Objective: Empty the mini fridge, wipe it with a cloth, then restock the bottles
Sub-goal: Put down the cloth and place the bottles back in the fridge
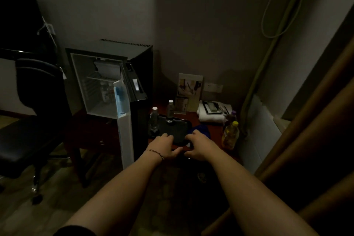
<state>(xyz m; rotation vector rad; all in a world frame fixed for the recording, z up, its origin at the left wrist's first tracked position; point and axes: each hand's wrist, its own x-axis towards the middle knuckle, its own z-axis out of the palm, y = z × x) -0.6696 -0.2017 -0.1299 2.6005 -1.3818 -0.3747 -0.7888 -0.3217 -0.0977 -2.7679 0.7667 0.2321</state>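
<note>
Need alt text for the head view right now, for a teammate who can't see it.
Both hands, left hand and right hand, touch the near edge of a dark tray holding two clear bottles. To its left the mini fridge stands open with bottles still inside; a blue cloth lies beside the tray.

We see a dim room with grey walls (191, 15), a wood floor (23, 220), a black chair (34, 86) on the left and a brown curtain (316, 120) on the right.
</note>
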